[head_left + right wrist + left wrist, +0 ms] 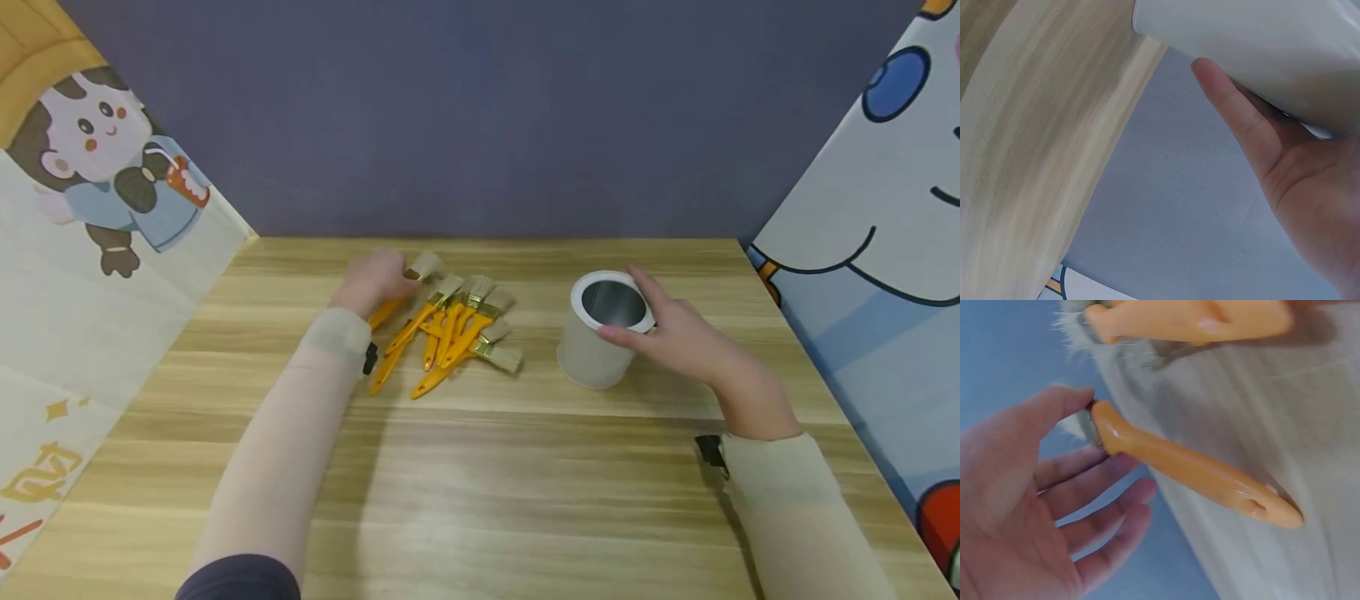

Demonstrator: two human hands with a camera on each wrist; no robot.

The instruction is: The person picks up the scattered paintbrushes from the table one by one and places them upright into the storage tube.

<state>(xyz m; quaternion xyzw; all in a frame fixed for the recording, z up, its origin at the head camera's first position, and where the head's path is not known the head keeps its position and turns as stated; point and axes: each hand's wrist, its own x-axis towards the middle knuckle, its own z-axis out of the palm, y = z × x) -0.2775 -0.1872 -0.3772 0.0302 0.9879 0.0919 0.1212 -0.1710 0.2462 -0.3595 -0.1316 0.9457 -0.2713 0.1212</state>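
My left hand (pixel 375 279) is at the left end of a pile of paintbrushes. It pinches one paintbrush (pixel 1188 472) by the metal band between thumb and fingers, and the yellow handle points away from the palm in the left wrist view. Several more yellow-handled brushes (pixel 448 329) with pale bristles lie heaped just right of that hand. On the right, a pale cylindrical can (pixel 592 358) with a white rim and dark opening stands upright on the table. My right hand (pixel 686 340) holds it near the top from the right, thumb and fingers spread around the rim.
Both things lie on a light wood-grain table (pixel 480 500). A dark blue-grey wall (pixel 480 117) rises along the far edge. Cartoon-printed panels stand at the left (pixel 82 275) and right (pixel 862 208) sides.
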